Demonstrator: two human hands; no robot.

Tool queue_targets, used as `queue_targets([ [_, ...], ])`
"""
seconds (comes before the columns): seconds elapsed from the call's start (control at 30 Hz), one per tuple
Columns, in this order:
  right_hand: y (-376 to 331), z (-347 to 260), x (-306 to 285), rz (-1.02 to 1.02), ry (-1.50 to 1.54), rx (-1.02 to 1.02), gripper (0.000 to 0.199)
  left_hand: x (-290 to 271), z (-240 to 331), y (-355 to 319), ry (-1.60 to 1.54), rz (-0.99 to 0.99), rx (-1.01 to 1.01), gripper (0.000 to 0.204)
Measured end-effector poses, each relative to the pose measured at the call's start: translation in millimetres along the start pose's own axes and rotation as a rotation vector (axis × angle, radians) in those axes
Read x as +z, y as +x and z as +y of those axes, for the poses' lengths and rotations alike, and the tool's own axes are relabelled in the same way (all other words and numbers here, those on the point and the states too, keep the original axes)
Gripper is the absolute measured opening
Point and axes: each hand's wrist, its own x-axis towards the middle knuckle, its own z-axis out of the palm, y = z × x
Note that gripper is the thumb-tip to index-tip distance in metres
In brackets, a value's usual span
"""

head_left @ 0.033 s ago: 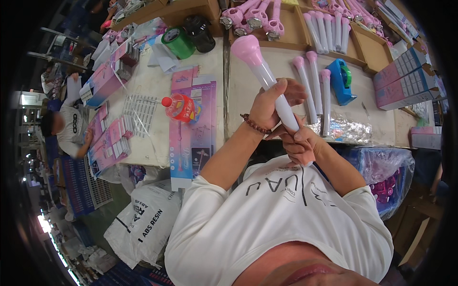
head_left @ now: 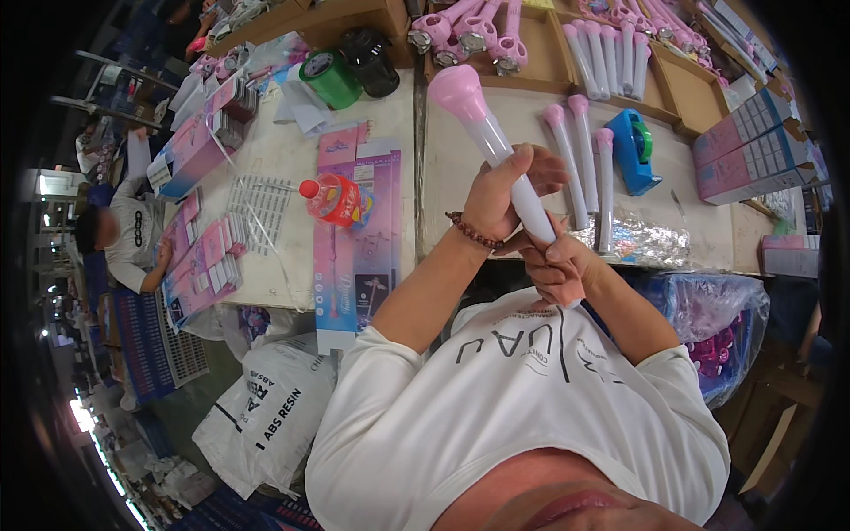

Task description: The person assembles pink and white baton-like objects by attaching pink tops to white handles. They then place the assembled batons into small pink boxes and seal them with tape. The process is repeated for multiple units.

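A wand-like tube (head_left: 498,142), with a flared pink head and a clear-to-white shaft, slants across in front of my chest. My left hand (head_left: 506,190), a beaded bracelet at its wrist, is round the middle of the shaft, thumb across it and fingers curving behind. My right hand (head_left: 558,265) is closed around the lower end, which it partly hides. On the table just beyond lie several slimmer white tubes (head_left: 567,164) with pink tips. A blue tape dispenser (head_left: 630,155) with a green roll stands right of them.
Cardboard trays (head_left: 686,84) with more pink-topped tubes sit at the back. Printed boxes (head_left: 748,146) stand at right. Left are a red-capped bottle (head_left: 336,202) on flat pink-blue packaging (head_left: 379,248), green tape (head_left: 330,78) and a dark jar (head_left: 370,62). Another person (head_left: 133,226) works far left.
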Motion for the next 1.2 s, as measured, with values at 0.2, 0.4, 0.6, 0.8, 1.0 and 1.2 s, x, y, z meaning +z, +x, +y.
queue_targets([
  [0.2,-3,-3,-11,0.015,-0.129,-0.06,0.065,9,-1,1,0.021,0.197,0.048,0.029],
  [0.4,-14,-6,-8,0.156,-0.389,-0.112,0.07,11,7,6,0.005,0.344,0.105,0.025],
  [0.6,-12,1,-21,0.392,-0.327,-0.427,0.057,33,6,-17,0.293,-0.01,0.616,0.024],
  [0.8,-4,10,-62,0.876,-0.931,-0.866,0.025,65,-56,-17,0.821,-0.383,0.774,0.015],
  [1.0,-41,9,-83,0.718,-0.391,-0.593,0.024,73,-104,8,1.246,-0.458,0.654,0.025],
  [1.2,-68,-64,-112,0.7,-0.702,-0.31,0.026,47,-92,72,0.707,0.158,0.307,0.012],
])
